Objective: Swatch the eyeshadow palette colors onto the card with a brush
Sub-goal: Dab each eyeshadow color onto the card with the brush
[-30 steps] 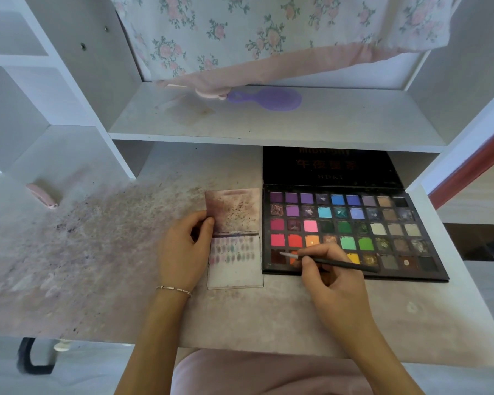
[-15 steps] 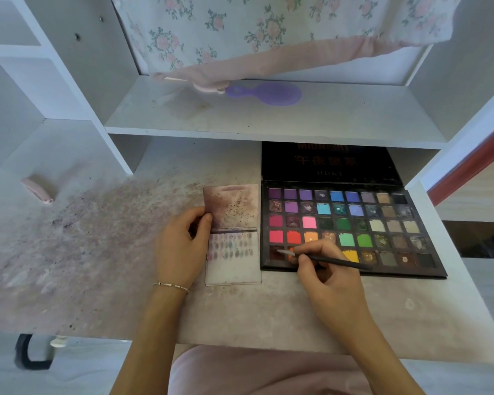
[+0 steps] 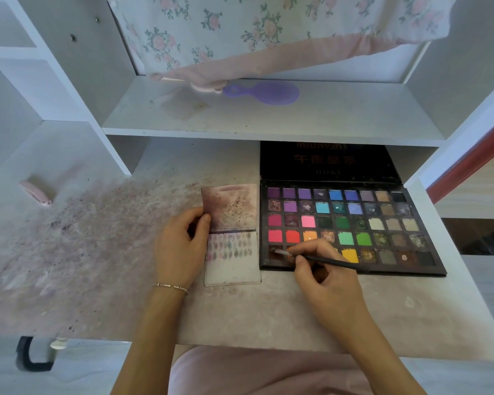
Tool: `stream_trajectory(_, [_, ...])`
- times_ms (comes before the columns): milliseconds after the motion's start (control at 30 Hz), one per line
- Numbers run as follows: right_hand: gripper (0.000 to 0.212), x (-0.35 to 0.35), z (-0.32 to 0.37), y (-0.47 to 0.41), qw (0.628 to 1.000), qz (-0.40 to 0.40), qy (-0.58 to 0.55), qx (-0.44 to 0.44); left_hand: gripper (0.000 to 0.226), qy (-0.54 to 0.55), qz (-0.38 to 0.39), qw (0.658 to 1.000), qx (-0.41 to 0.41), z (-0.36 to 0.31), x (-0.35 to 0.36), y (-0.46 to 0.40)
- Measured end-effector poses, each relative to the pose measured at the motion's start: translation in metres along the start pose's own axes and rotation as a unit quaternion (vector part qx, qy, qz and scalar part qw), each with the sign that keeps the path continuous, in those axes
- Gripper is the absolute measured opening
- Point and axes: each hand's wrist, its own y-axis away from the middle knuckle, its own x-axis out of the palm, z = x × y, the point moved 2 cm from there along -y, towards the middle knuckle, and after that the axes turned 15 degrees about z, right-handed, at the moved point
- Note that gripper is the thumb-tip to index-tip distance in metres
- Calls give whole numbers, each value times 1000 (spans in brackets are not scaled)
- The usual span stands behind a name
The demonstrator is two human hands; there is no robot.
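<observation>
Basically a load-the-brush step: right hand (image 3: 330, 283) pinches the brush (image 3: 322, 259) low on its handle, tip in the near-left pan of the palette (image 3: 351, 223), probably for control. Left hand (image 3: 180, 246) has fingers curled on the card (image 3: 233, 246)'s left edge, likely to pin it to the worktop (image 3: 103, 266). The card lies touching the palette's left side, so brush travel is short; part-filled swatch rows, bare space nearer.

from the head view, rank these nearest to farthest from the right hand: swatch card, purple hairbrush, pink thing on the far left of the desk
1. The swatch card, just left of the right hand, beside the palette.
2. The purple hairbrush, up on the shelf behind the palette.
3. The pink thing, at the desk's far left edge.
</observation>
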Motion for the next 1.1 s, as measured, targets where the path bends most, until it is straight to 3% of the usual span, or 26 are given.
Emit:
stream_trajectory(233, [17, -1, 2, 0, 1000, -3, -15, 12, 16, -2, 1, 1000, 0, 0, 0, 0])
stream_trajectory(567, [30, -3, 5, 2, 998, -2, -64, -10, 16, 2, 3, 1000, -4, 2, 1, 0])
stream_trajectory(800, [18, 20, 14, -4, 990, 61, -128, 1, 17, -9, 7, 1000, 6, 1, 0, -1])
stream_trajectory(1100, [29, 44, 22, -17, 988, 120, -96, 3, 16, -1, 39, 999, 7, 2, -5, -9])
